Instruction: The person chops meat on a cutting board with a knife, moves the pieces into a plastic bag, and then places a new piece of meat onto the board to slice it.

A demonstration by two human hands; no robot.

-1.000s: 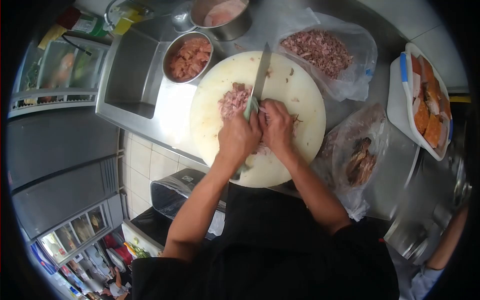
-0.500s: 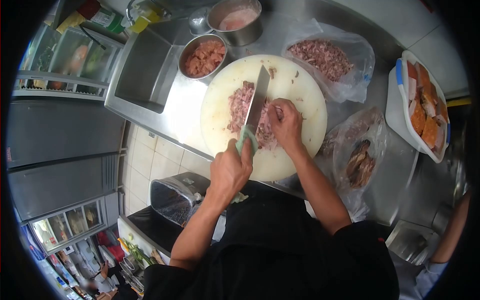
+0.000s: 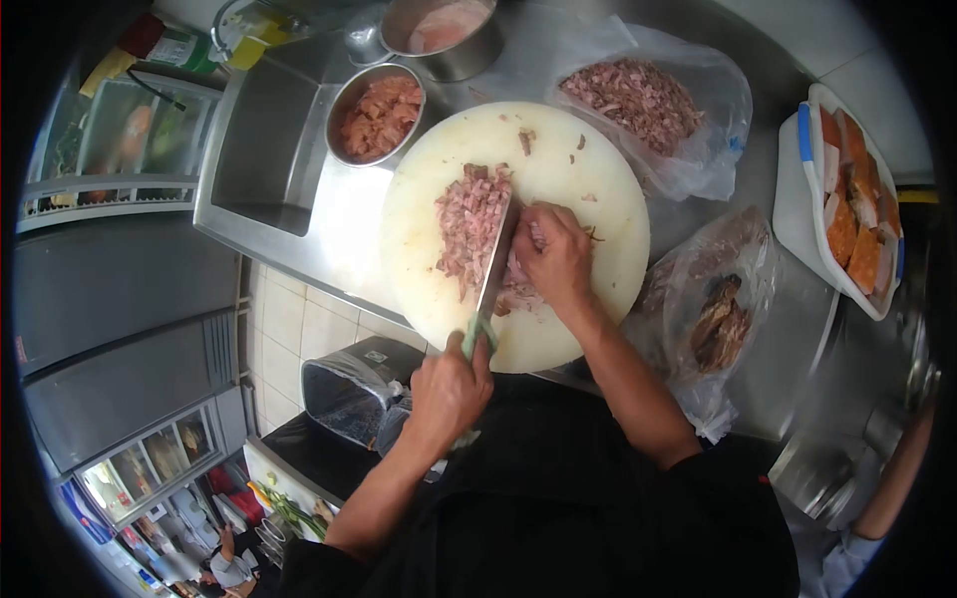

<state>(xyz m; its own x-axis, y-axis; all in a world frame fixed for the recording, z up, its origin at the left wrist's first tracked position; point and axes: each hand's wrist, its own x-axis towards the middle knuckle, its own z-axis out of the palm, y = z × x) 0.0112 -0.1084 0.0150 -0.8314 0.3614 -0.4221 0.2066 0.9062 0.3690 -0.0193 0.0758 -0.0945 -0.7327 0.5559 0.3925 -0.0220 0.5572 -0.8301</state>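
My left hand [image 3: 451, 392] is wrapped round the handle of a cleaver-like knife [image 3: 495, 261], with a green cloth [image 3: 478, 339] at the handle. Its blade stands on edge on a round white cutting board [image 3: 608, 249], between a heap of diced pinkish meat [image 3: 469, 224] on the left and my right hand [image 3: 556, 251]. The curled fingers of my right hand press on pieces of the same meat right beside the blade. More small pieces lie under the blade and near the board's top edge.
Behind the board are a metal bowl of meat [image 3: 381, 118], a deeper pot [image 3: 454, 50] and a bag of chopped meat [image 3: 638, 105]. Another bag [image 3: 720, 324] and a white tub [image 3: 809, 209] are right. A sink [image 3: 269, 149] is left; a person's arm [image 3: 897, 478] shows lower right.
The knife has come down toward the board and its tip sits lower and further left. My right hand has shifted slightly left with the board in view. The whole view has shifted a little.
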